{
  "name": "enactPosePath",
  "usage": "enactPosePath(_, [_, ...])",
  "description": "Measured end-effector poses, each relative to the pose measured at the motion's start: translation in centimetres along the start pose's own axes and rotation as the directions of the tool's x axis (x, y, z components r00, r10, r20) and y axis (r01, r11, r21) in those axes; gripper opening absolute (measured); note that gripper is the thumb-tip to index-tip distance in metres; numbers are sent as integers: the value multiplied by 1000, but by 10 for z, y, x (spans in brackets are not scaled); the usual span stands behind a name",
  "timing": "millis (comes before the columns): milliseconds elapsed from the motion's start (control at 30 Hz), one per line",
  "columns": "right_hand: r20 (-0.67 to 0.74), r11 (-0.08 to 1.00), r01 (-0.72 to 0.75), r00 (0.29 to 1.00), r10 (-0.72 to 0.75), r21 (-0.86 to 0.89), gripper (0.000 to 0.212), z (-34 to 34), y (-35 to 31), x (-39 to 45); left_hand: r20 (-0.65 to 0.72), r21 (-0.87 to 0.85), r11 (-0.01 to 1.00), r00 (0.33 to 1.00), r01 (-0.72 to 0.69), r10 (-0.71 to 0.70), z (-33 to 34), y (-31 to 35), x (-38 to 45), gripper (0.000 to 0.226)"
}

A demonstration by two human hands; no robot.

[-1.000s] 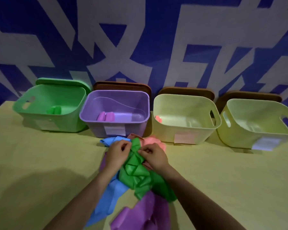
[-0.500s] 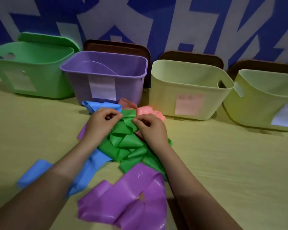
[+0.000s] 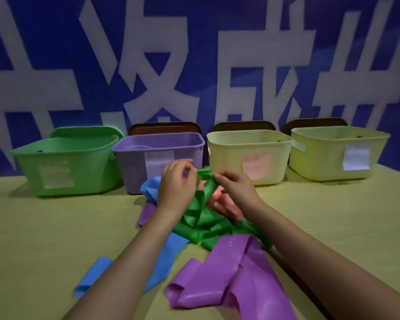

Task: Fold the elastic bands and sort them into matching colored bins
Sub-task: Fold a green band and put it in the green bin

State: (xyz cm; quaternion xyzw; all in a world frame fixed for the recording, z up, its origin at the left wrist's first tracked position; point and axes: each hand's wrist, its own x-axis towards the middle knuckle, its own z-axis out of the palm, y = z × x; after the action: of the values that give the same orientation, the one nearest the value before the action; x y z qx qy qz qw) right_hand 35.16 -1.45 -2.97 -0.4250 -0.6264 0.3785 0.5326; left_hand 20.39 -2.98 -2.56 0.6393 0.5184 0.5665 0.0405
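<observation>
A crumpled green band (image 3: 201,218) lies on top of a pile of bands in the middle of the table. My left hand (image 3: 177,183) and my right hand (image 3: 234,184) both pinch its upper end, lifted a little above the pile. Under it lie a blue band (image 3: 169,252), a pink band (image 3: 222,204) and a purple band (image 3: 231,280) nearest me. Behind the pile stand a green bin (image 3: 62,165), a purple bin (image 3: 159,144), a cream bin with a pink label (image 3: 247,155) and a yellow-green bin with a white label (image 3: 337,153).
Brown lids (image 3: 164,128) lean upright behind the three right bins, a green lid (image 3: 88,131) behind the green one. A blue and white wall rises right behind the bins. The yellow table (image 3: 44,239) stretches left and right of the pile.
The camera has dropped lower, so the bins' insides are hidden. Both hands have lifted the green band's end up off the pile.
</observation>
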Motion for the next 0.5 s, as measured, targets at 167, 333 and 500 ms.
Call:
enactPosePath(167, [136,867,-307,952,275,392,24,7,-10,-3,114,-267,935,971,235,-211,4,9,-4,20])
enactPosePath(333, [210,847,-413,909,360,335,34,11,-10,-6,194,-332,855,916,399,-352,-1,4,3,14])
enactPosePath(500, [148,999,-33,988,34,-6,22,-1,-12,-11,252,-402,774,872,489,-419,-6,0,4,15])
